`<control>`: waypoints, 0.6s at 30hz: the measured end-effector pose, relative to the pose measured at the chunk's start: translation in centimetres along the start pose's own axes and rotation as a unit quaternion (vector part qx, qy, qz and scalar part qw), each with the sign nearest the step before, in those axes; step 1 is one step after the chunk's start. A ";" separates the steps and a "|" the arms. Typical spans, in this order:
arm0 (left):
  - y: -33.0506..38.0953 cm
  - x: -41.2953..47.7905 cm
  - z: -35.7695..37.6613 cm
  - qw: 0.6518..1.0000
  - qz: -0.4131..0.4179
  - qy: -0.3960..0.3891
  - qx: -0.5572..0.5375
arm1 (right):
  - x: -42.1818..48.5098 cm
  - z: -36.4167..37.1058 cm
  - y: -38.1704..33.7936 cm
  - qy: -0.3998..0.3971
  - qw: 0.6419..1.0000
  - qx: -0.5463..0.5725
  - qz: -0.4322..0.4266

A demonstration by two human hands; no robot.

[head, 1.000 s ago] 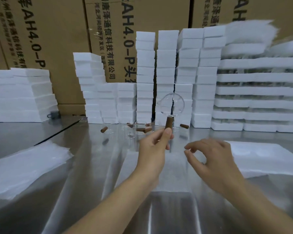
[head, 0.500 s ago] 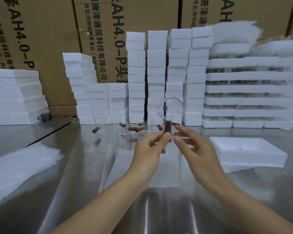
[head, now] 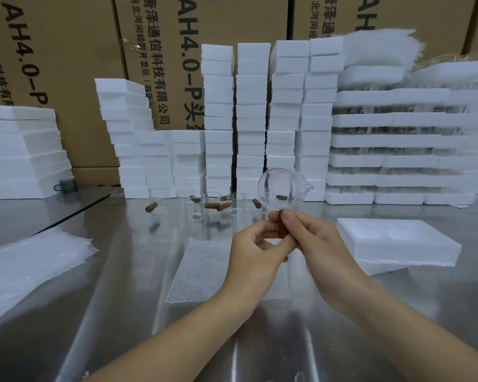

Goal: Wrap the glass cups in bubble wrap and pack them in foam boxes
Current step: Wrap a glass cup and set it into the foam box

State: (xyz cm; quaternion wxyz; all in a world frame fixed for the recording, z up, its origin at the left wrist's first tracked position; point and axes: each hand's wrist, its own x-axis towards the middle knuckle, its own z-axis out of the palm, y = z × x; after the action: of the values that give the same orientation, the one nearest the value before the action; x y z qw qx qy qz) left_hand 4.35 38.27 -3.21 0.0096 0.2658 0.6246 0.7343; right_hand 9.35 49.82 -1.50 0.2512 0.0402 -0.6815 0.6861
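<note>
The left hand [head: 255, 252] and right hand [head: 315, 241] are both pinching the brown handle [head: 282, 230] of a glass cup [head: 283, 188], holding it above bubble wrap [head: 196, 271] lying on the tabletop [head: 122, 312]. Cartons [head: 80, 64] behind are showing "AH4.0-P" and "通信科技有限公司".

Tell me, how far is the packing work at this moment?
Done: a bubble wrap sheet lies spread on the table. In hand: the left hand and right hand pinch one glass cup by its brown handle above the sheet, unwrapped. Left: wrapping it, placing it in the foam box, then the other cups standing behind. Whether the stacked boxes are filled cannot be told.
</note>
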 end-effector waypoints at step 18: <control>0.4 0.7 -0.8 0.991 -0.052 -0.095 0.072 | 1.2 -2.7 0.1 -0.031 0.975 -0.203 -0.087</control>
State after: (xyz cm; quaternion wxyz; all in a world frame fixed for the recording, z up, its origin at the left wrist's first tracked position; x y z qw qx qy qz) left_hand 3.59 37.70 -2.63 0.0884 0.3014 0.6849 0.6574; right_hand 9.06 52.81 -1.24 0.2922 0.0687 -0.8079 0.5072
